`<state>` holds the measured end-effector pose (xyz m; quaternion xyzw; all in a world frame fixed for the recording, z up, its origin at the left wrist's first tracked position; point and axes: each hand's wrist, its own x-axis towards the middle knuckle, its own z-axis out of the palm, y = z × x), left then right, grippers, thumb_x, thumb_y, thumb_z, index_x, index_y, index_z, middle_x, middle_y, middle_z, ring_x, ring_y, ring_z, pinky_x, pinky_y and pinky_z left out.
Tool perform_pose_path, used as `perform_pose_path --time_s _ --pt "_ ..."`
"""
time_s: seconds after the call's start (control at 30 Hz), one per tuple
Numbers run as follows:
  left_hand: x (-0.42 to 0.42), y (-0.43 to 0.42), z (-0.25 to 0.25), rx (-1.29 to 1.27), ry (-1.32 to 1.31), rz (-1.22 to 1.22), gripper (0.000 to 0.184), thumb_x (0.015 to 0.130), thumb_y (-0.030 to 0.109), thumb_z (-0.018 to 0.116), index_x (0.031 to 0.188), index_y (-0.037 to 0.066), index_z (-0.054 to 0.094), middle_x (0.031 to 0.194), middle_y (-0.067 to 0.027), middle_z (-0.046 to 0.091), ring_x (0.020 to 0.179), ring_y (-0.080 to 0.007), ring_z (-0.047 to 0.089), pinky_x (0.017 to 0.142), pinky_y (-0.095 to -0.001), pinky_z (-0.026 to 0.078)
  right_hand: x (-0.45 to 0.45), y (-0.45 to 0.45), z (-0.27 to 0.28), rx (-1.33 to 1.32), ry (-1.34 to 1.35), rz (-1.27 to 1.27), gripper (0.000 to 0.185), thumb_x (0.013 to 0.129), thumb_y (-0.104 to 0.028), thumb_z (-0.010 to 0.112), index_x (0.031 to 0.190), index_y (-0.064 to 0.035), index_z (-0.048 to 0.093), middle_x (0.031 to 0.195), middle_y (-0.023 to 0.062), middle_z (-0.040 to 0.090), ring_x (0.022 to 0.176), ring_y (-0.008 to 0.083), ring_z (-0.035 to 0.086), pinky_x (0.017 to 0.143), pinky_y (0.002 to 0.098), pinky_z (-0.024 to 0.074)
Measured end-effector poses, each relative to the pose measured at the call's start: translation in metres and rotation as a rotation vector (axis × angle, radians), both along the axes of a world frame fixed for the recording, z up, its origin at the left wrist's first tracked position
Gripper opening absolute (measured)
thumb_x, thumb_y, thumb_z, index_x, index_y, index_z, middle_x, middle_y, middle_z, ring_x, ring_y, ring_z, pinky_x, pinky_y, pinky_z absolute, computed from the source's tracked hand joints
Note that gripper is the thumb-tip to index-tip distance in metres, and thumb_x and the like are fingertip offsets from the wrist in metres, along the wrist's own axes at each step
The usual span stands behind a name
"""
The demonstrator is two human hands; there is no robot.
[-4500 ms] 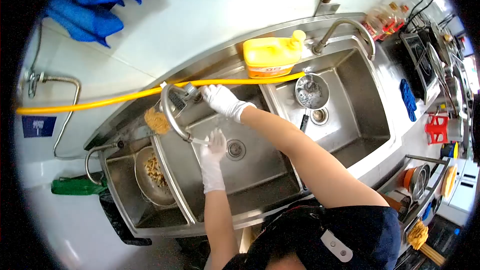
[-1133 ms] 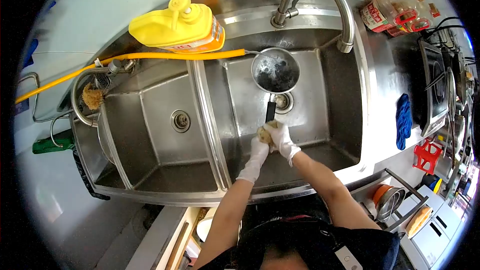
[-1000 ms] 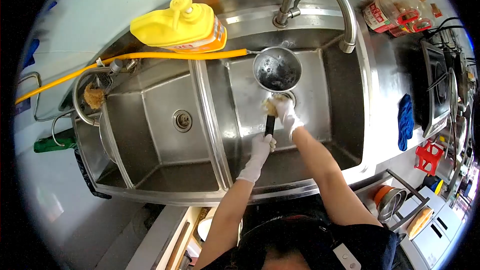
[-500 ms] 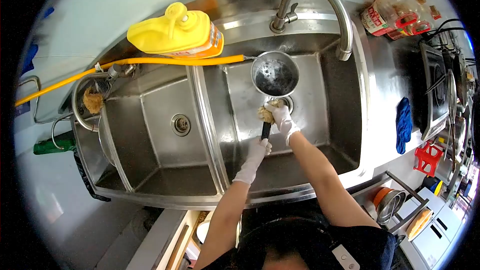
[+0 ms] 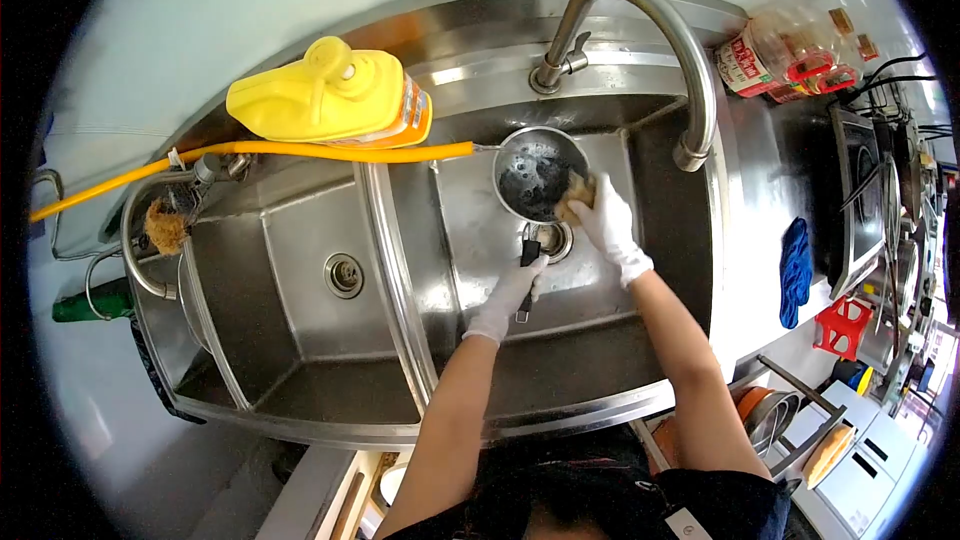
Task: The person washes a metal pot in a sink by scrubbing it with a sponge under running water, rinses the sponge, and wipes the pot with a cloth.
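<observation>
On the pot's (image 5: 540,132) rim, bright, smooth metal; along its handle (image 5: 530,252), matt black, plastic-looking. Around the pot, satin metal in the sink (image 5: 472,240), streaked with glare; beyond it to the right, glossier metal on the tap (image 5: 702,100). At its right edge, rough, fibrous texture in the tan scrubber (image 5: 575,198). Over the left hand (image 5: 507,297) and right hand (image 5: 608,220), thin, smooth, lightly creased white gloves (image 5: 628,262). Left of the pot, glossy moulded plastic in the yellow jug (image 5: 300,100). Far right of it, matt, crumpled fabric in the blue cloth (image 5: 795,275).
</observation>
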<state>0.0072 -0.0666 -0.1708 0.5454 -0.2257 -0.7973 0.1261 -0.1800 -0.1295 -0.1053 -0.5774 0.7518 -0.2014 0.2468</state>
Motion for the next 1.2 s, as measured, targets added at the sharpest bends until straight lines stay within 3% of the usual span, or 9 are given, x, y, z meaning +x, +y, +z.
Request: perform_pose_path --time_s 0.2,0.4,0.47,0.5,0.73,0.9,0.93,1.0,1.2 --pt "-0.001 0.019 0.035 -0.038 -0.107 0.028 0.026 0.086 0.027 0.064 0.074 0.008 0.05 0.053 0.0024 0.047 0.036 -0.009 0.04 0.034 -0.0245 0.033 0.009 -0.061 -0.092 -0.223 0.812 0.736 0.017 0.079 -0.01 0.049 0.092 -0.005 0.059 0.094 0.0161 0.059 0.076 0.0279 0.061 0.069 0.0401 0.0496" --pt "0.005 0.026 0.059 0.035 -0.105 0.028 0.028 0.086 0.029 0.063 0.076 0.007 0.05 0.055 0.0019 0.047 0.039 -0.0081 0.041 0.035 -0.0243 0.034 0.043 -0.017 -0.103 0.592 0.516 0.703 0.017 0.077 -0.009 0.056 0.087 -0.0046 0.069 0.091 0.0132 0.068 0.08 0.0285 0.066 0.072 0.0373 0.0508" --pt "0.004 0.032 0.05 0.068 -0.033 0.035 0.029 0.088 0.03 0.061 0.076 0.007 0.05 0.055 0.0013 0.046 0.039 -0.0086 0.041 0.035 -0.0254 0.034 0.049 -0.021 -0.117 0.096 0.487 1.303 0.014 0.076 -0.01 0.059 0.084 -0.0052 0.068 0.083 0.0139 0.068 0.076 0.0286 0.067 0.067 0.0387 0.0514" --pt "0.0 0.035 0.05 0.081 -0.049 0.057 0.029 0.088 0.03 0.061 0.074 0.008 0.049 0.053 0.0013 0.046 0.038 -0.0088 0.04 0.034 -0.0261 0.033 0.054 -0.023 -0.108 0.266 -0.035 0.647 0.018 0.075 -0.011 0.061 0.089 -0.0027 0.067 0.087 0.0144 0.067 0.08 0.0297 0.066 0.071 0.0365 0.0511" --pt "-0.009 0.053 0.069 0.09 -0.117 0.05 0.026 0.088 0.028 0.061 0.075 0.009 0.049 0.05 0.0016 0.044 0.036 -0.0095 0.04 0.033 -0.0262 0.034 0.083 -0.067 -0.217 -0.047 -1.183 -0.338 0.018 0.086 -0.009 0.045 0.096 -0.0055 0.061 0.088 0.0034 0.061 0.08 0.0168 0.056 0.068 0.0273 0.0446" --pt "0.004 0.045 0.079 0.023 -0.185 0.048 0.026 0.089 0.025 0.059 0.072 0.009 0.047 0.049 0.0018 0.042 0.035 -0.0095 0.04 0.032 -0.0271 0.032 0.069 -0.015 -0.062 -0.284 0.203 0.889 0.015 0.076 -0.005 0.055 0.08 -0.0117 0.068 0.078 0.0154 0.063 0.08 0.028 0.063 0.069 0.0331 0.0503" --pt "0.008 0.041 0.084 0.013 -0.209 0.052 0.026 0.089 0.025 0.059 0.072 0.009 0.047 0.049 0.002 0.042 0.036 -0.0093 0.04 0.033 -0.027 0.032 0.061 0.002 -0.063 0.318 -0.19 0.562 0.014 0.075 -0.008 0.057 0.084 -0.0086 0.069 0.072 0.0181 0.061 0.077 0.0296 0.061 0.072 0.0344 0.05" --pt "0.014 0.046 0.088 0.013 -0.185 0.075 0.027 0.088 0.026 0.06 0.072 0.008 0.048 0.05 0.0019 0.044 0.036 -0.0089 0.041 0.033 -0.0263 0.033 0.034 0.012 -0.05 0.304 -0.078 0.724 0.017 0.075 -0.011 0.057 0.085 -0.0022 0.068 0.077 0.0153 0.063 0.071 0.0312 0.06 0.076 0.0356 0.0484" --pt "0.016 0.056 0.106 -0.014 -0.242 0.062 0.026 0.088 0.025 0.061 0.071 0.009 0.048 0.051 0.0023 0.045 0.037 -0.0087 0.041 0.033 -0.0258 0.034 0.005 -0.048 -0.038 -0.398 0.76 1.163 0.022 0.072 -0.014 0.055 0.085 0.0005 0.064 0.083 0.0092 0.057 0.08 0.0214 0.056 0.068 0.0323 0.0422"
